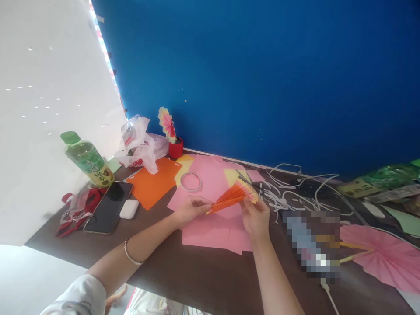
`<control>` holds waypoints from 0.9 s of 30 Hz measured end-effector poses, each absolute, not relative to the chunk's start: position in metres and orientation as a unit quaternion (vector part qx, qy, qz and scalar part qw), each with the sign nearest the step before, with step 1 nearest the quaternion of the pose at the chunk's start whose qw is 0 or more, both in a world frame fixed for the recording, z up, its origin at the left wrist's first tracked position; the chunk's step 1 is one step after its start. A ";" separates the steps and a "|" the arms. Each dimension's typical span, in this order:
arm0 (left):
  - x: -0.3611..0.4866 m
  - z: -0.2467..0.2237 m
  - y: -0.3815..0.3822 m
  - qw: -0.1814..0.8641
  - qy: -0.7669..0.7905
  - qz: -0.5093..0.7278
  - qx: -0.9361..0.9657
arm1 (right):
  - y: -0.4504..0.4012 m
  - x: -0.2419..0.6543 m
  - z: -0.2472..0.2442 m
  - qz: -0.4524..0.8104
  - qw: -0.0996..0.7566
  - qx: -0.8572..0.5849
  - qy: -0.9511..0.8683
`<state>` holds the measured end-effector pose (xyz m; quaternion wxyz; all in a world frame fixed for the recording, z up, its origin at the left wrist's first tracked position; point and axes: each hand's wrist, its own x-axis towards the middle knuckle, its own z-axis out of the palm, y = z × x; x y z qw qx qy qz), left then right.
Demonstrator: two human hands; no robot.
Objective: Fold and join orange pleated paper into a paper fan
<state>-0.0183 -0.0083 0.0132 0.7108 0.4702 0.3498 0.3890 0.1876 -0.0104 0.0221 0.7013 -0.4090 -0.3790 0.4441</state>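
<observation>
Between my two hands is a pleated orange paper fan [229,197] with a yellow edge, partly spread. My left hand [193,211] pinches its narrow end, thumb and fingers together. At the wider end, my right hand [255,215] grips the pleats near the yellow edge. Under the fan lie pink paper sheets [210,238], overlapping one another. A silver ring-shaped bangle [190,182] rests on the pink paper beyond my left hand. Behind the fan, a dark, thin tool [244,178] is partly hidden.
On the left are a green-capped bottle [88,159], a phone [110,206], a white earbud case [129,209] and orange paper [154,181]. A red pot [176,148] and plastic bag [141,146] stand behind. White cables [285,197] and a pink paper fan [387,256] lie right.
</observation>
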 end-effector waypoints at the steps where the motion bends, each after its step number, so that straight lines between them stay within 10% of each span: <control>1: -0.018 0.013 -0.009 0.713 0.350 0.390 0.466 | -0.010 0.187 0.023 0.436 0.702 -0.416 -0.379; 27: -0.012 0.028 -0.024 0.852 0.235 0.324 0.338 | -0.022 0.153 0.020 0.556 0.581 -0.389 -0.450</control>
